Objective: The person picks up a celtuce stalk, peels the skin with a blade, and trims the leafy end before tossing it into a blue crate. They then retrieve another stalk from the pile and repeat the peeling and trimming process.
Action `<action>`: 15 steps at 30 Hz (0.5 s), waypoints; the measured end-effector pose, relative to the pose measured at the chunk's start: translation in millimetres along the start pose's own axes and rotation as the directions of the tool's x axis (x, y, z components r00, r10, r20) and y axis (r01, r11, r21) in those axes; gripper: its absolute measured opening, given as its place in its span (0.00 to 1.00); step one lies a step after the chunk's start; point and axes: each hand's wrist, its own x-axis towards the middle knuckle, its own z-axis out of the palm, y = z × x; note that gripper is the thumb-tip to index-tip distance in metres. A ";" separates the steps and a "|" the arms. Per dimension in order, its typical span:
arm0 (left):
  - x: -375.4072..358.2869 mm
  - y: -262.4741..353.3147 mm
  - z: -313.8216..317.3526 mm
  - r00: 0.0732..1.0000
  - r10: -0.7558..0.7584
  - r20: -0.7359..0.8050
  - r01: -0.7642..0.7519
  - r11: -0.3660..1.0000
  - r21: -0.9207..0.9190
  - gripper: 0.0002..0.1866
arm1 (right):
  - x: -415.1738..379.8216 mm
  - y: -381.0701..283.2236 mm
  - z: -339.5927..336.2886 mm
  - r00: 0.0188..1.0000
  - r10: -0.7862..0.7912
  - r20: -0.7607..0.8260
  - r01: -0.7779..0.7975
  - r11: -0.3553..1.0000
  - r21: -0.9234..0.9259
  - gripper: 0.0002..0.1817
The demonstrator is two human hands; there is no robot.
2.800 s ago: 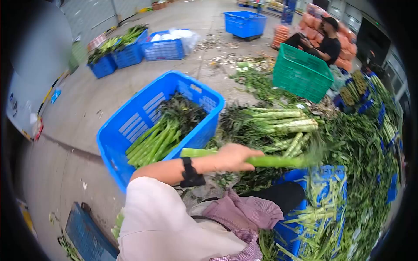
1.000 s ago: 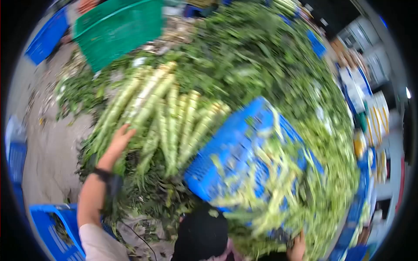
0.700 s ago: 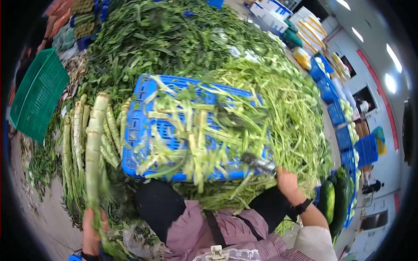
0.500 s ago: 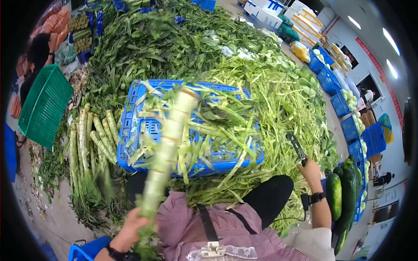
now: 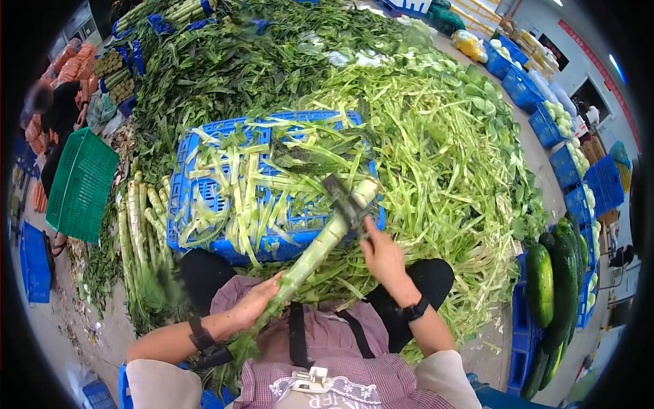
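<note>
My left hand (image 5: 259, 300) is wrapped round the lower, leafy end of a thick pale-green celtuce stem (image 5: 310, 260). The stem slants up to the right over my lap, its cut end near the blue crate's right corner. My right hand (image 5: 385, 258) grips a black peeler (image 5: 345, 203), whose head lies across the stem close to that cut end. In front of my knees is the upturned-looking blue crate (image 5: 262, 251), strewn with long green peelings (image 5: 238, 178). Several more celtuce stems (image 5: 136, 221) lean together left of the crate.
Peelings (image 5: 443, 184) heap up to the right, with dark leaves (image 5: 225, 75) piled behind. A green basket (image 5: 85, 184) and a bent-over person (image 5: 65, 112) are at left. Large green gourds (image 5: 564, 273) lie on a blue crate at right; blue crates of pale vegetables (image 5: 545, 123) line the wall.
The celtuce stem has tipped from nearly upright at left to slanting right. My right hand has brought the peeler in from the right onto the stem. The view has shifted slightly.
</note>
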 end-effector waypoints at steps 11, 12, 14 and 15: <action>-6.7 -3.4 4.9 0.985 -0.142 0.097 0.163 0.949 -0.269 0.21 | 29.7 47.2 -25.2 0.991 0.078 -0.107 -0.101 0.969 -0.228 0.26; -1.3 -6.7 2.7 0.981 -0.138 0.134 0.175 0.930 -0.323 0.22 | 31.0 39.6 -23.2 0.989 0.055 -0.138 -0.085 0.972 -0.218 0.26; 5.7 -20.3 -4.9 0.947 -0.129 0.295 0.226 0.918 -0.325 0.24 | 19.7 12.2 -31.1 0.993 0.105 -0.054 -0.112 0.981 -0.157 0.27; 5.3 -15.6 -2.1 0.945 -0.125 0.303 0.225 0.920 -0.321 0.24 | 7.4 -1.2 -29.7 0.991 -0.126 -0.041 0.115 0.972 -0.203 0.25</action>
